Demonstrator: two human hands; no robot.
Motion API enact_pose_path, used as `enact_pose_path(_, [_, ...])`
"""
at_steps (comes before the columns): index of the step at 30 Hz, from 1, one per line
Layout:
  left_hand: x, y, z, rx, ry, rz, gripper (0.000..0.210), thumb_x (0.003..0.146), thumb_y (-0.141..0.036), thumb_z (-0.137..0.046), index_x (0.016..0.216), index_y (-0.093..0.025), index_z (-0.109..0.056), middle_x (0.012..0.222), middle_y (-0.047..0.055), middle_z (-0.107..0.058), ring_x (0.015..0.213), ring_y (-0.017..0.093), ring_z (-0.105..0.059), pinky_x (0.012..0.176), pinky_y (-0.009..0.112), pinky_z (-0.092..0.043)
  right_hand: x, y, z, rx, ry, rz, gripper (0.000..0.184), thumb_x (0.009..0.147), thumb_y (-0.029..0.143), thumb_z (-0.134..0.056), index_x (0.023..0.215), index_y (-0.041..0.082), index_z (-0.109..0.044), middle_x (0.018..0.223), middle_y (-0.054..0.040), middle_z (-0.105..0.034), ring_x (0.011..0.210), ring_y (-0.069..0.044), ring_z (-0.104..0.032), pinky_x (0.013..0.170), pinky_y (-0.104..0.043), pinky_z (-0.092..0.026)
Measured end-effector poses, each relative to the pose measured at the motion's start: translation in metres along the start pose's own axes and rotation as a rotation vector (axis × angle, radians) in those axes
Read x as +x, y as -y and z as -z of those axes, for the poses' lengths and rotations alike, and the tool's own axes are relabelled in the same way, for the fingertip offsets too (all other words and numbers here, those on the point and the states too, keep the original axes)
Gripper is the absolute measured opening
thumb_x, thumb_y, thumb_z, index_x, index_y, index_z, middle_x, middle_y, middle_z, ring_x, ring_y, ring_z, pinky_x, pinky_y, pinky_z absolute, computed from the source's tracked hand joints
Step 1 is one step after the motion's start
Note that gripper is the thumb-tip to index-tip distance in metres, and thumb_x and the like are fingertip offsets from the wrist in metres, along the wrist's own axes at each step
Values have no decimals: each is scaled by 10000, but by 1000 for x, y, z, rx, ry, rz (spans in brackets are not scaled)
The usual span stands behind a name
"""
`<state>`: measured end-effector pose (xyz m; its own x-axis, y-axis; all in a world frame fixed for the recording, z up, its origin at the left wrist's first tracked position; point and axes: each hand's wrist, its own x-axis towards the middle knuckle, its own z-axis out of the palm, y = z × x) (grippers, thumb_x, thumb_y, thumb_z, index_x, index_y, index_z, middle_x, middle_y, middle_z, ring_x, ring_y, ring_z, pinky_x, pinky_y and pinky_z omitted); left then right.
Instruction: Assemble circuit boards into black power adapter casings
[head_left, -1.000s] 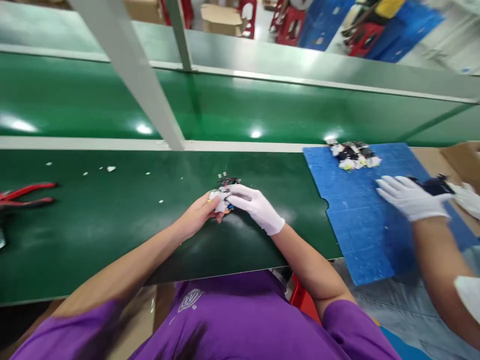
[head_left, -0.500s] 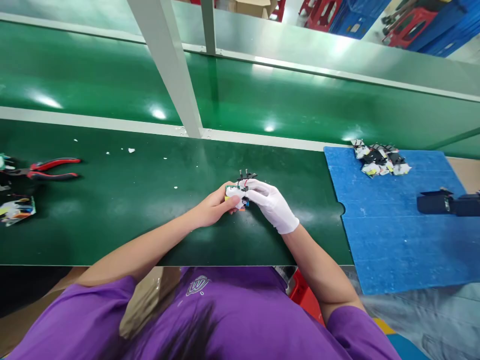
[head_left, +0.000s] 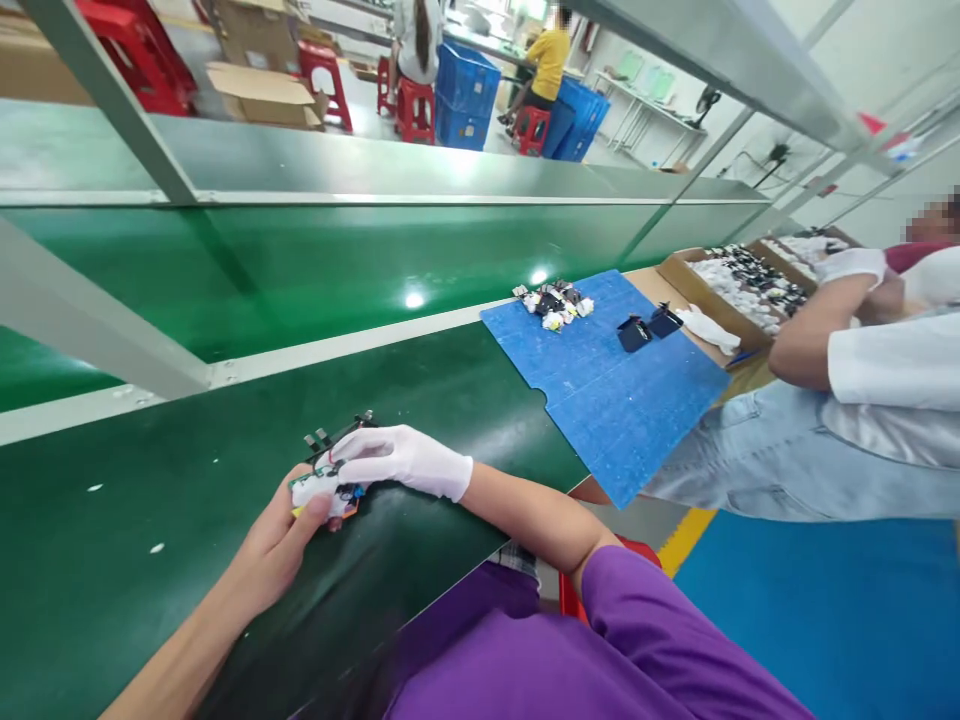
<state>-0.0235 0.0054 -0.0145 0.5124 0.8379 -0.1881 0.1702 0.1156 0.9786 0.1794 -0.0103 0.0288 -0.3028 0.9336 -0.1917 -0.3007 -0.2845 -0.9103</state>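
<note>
My bare left hand (head_left: 279,535) grips a small circuit board assembly (head_left: 316,487) by its left side, the thumb lying across the front. The board carries white filler, blue and yellow parts, short wires and metal prongs that stick up at its top. My right hand (head_left: 401,458), in a white glove, has its fingers closed at the board's upper right, by the wires and a black piece. Its fingertips partly cover what they pinch. Both hands are just over the dark green bench (head_left: 225,440).
A blue sheet (head_left: 585,380) on the right holds a pile of similar boards (head_left: 553,303) and black casings (head_left: 634,333). Beyond are a white glove (head_left: 709,328) and a cardboard box (head_left: 679,265) full of assemblies. A co-worker (head_left: 892,330) stands there. White scraps (head_left: 156,548) dot the bench.
The view has swung to the right, bringing the co-worker and the boxes of assemblies into sight; the pliers have left the picture. Both hands still hold the circuit board assembly.
</note>
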Motion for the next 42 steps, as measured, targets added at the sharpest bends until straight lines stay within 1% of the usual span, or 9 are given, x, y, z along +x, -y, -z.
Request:
enact_pose_path(7, [1, -4, 2, 208, 16, -76, 363, 858, -589, -557, 838, -227, -530, 718, -14, -591, 657, 176, -582, 632, 283, -506, 0, -5, -3, 81, -3, -49, 245, 673, 357, -839, 804, 184, -727, 906, 13, -681, 810, -110, -630, 703, -207, -504])
enact_pose_path(14, [0, -13, 0, 376, -43, -47, 363, 846, -587, -544, 823, -227, -507, 668, -27, -573, 599, 168, -539, 577, 281, -448, 3, -12, -7, 88, -45, -35, 378, 671, 490, -833, 800, 187, -649, 788, 31, -642, 688, -112, -608, 642, -239, -514])
enact_pose_path(19, [2, -19, -9, 151, -72, -17, 435, 818, -645, -566, 849, -215, -508, 697, -15, -630, 643, 160, -580, 667, 288, -487, 3, -11, -7, -11, -132, 92, 344, 726, 494, -778, 833, 179, -693, 832, 14, -666, 786, -119, -616, 776, -247, -501])
enact_pose_path(23, [8, -24, -14, -158, -157, 22, 557, 719, -736, -637, 827, -204, -508, 652, -21, -616, 582, 134, -560, 624, 276, -492, 2, -3, -2, 38, -209, 121, 382, 793, 552, -706, 914, 190, -700, 806, -3, -687, 684, -117, -635, 663, -246, -510])
enact_pose_path(27, [8, -29, -16, -368, -263, 72, 567, 672, -722, -696, 813, -197, -534, 590, -35, -577, 537, 125, -541, 573, 266, -491, -1, 1, -3, 30, -321, 159, 342, 754, 510, -759, 791, 197, -624, 641, 46, -630, 520, -78, -562, 549, -210, -466])
enact_pose_path(32, [9, -16, -19, -446, -276, 152, 592, 627, -661, -775, 926, -184, -590, 666, -10, -632, 602, 145, -574, 571, 270, -522, 0, -10, -9, -94, -251, 160, 375, 740, 516, -746, 727, 193, -558, 586, 19, -629, 499, -109, -568, 504, -232, -458])
enact_pose_path(36, [13, -3, -17, -436, -222, 98, 558, 682, -610, -764, 1008, -183, -613, 704, 3, -645, 630, 157, -589, 600, 286, -533, 2, -17, -9, -294, -295, 259, 250, 763, 406, -720, 877, 189, -671, 723, 13, -634, 640, -119, -604, 588, -240, -491])
enact_pose_path(39, [13, -4, -15, -414, -181, 75, 588, 739, -619, -712, 1113, -174, -624, 748, 24, -658, 687, 173, -607, 625, 296, -539, 0, -16, -10, -512, -329, 379, 227, 803, 347, -667, 969, 207, -730, 784, 6, -610, 642, -116, -590, 583, -247, -482])
enact_pose_path(42, [9, -14, -17, -422, -162, 87, 706, 736, -675, -683, 1209, -155, -613, 774, 47, -664, 710, 187, -609, 614, 312, -544, -3, -13, -11, -587, -347, 390, 243, 821, 366, -682, 1001, 216, -748, 799, -6, -597, 635, -125, -576, 601, -276, -487])
